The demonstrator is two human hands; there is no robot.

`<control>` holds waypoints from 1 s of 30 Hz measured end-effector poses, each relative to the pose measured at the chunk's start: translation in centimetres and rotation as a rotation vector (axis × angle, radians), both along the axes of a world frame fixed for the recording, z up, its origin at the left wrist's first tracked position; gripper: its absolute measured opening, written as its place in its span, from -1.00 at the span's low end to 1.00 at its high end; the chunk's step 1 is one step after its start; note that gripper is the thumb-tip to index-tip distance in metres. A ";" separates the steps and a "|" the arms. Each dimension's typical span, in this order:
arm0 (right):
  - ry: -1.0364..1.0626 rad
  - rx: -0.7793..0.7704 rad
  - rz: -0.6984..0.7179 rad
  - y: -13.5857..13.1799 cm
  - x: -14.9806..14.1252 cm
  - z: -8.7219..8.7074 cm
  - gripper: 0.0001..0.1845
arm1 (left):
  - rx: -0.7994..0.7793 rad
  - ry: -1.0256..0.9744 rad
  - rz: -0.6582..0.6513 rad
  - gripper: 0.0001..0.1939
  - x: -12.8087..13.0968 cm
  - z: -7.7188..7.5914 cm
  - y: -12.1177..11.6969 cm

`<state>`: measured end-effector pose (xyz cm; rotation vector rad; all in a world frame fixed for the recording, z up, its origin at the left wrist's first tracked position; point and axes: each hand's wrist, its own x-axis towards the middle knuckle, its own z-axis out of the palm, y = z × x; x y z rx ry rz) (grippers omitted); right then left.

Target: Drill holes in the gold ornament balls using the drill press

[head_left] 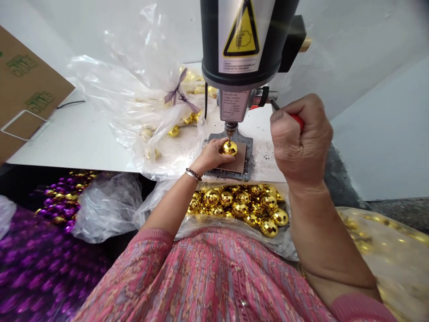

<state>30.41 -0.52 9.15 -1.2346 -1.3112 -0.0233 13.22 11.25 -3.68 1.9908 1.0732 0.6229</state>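
My left hand (211,155) pinches a gold faceted ball (229,148) on the brown pad of a drill press base (247,166), right under the drill bit (230,129). My right hand (300,138) is a closed fist around the red-handled lever (297,120) at the machine's right side. The black drill head (246,40) with a yellow warning label hangs above the ball.
An open clear bag of gold balls (241,205) lies in my lap. A tied clear bag with gold balls (161,112) sits on the white table (83,138). Purple and gold beads (62,201) and a cardboard box (23,85) are at left.
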 end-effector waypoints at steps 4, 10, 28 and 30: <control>-0.075 0.047 -0.022 0.0 0.2 -1.4 -0.76 | -0.020 0.128 0.010 -0.17 0.0 1.0 -0.5; -0.124 0.159 -0.083 0.3 0.0 -3.6 -0.66 | 0.018 0.175 -0.005 -0.20 0.0 1.6 -0.9; 0.133 -0.022 0.016 3.1 1.1 2.3 -0.64 | -0.205 -0.146 0.004 -0.25 -1.3 1.2 -2.4; 0.205 -0.029 0.044 3.5 1.0 3.1 -0.70 | -0.307 -0.246 -0.043 -0.22 -2.6 1.4 -3.3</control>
